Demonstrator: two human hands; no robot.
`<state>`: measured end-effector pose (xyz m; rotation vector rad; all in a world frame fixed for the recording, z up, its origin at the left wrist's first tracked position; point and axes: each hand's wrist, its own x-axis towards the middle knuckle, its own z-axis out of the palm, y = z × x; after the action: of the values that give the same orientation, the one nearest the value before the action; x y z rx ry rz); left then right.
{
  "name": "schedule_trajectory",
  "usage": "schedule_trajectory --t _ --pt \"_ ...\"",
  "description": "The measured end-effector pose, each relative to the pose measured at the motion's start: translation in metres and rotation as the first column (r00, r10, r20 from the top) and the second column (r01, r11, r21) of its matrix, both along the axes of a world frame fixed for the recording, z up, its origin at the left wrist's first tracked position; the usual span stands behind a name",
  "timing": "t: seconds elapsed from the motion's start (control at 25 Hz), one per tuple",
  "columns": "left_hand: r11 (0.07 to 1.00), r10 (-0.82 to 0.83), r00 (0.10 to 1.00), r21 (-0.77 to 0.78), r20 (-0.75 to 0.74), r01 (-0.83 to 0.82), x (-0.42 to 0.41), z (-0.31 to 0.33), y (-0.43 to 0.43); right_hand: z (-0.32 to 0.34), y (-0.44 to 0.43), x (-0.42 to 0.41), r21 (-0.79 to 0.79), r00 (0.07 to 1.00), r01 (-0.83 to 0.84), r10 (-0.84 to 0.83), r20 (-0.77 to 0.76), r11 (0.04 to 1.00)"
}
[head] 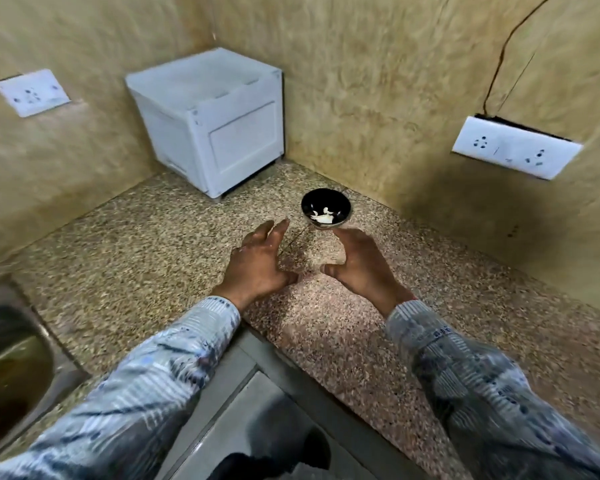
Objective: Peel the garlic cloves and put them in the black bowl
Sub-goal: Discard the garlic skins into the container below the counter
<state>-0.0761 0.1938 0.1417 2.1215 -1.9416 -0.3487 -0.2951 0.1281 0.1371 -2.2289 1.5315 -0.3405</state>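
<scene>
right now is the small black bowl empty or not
Not empty: the small black bowl stands upright with white garlic pieces lying inside.

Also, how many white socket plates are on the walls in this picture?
2. One socket plate is on the left wall, left of the white box. The other is on the right wall, beyond the black bowl. More may lie outside the view.

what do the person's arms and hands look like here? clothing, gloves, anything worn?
Both hands, left hand and right hand, are bare: no gloves, and no rings or watch visible. Each arm wears a long sleeve, left sleeve and right sleeve, in pale blue-grey fabric with fine white stripes and dark blurred patterning, with cuffs ending at the wrists.
</scene>
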Motion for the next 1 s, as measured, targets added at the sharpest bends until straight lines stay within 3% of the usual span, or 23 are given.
schedule_trajectory --t 0.16,0.36,0.56,0.8,0.88,1.0 --pt "0.995 -0.037 0.999 0.088 -0.029 0.039 0.013 -0.031 -0.053 -0.041 -0.051 0.006 0.14 0.985 0.157 -0.165 0.044 0.978" --pt "0.983 -0.086 0.99 0.154 -0.114 0.103 0.058 -0.073 -0.112 -0.088 -0.101 0.054 0.277 0.979 0.201 -0.202 -0.027 0.94" --pt "0.95 -0.171 0.977 0.24 -0.127 0.198 0.088 -0.117 -0.167 -0.144 -0.135 0.112 0.322 0.979 0.198 -0.169 -0.116 0.926" --pt "0.923 -0.201 0.961 0.29 -0.192 0.251 0.095 -0.135 -0.208 -0.154 -0.135 0.123 0.316 0.965 0.215 -0.152 -0.214 0.924" --pt "0.923 -0.223 0.959 0.28 -0.174 0.265 0.093 -0.133 -0.222 -0.142 -0.142 0.124 0.287 0.966 0.237 -0.194 -0.172 0.928" --pt "0.924 -0.257 0.953 0.249 -0.161 0.291 0.088 -0.128 -0.244 -0.109 -0.171 0.119 0.169 0.906 0.41 -0.422 0.038 0.896"
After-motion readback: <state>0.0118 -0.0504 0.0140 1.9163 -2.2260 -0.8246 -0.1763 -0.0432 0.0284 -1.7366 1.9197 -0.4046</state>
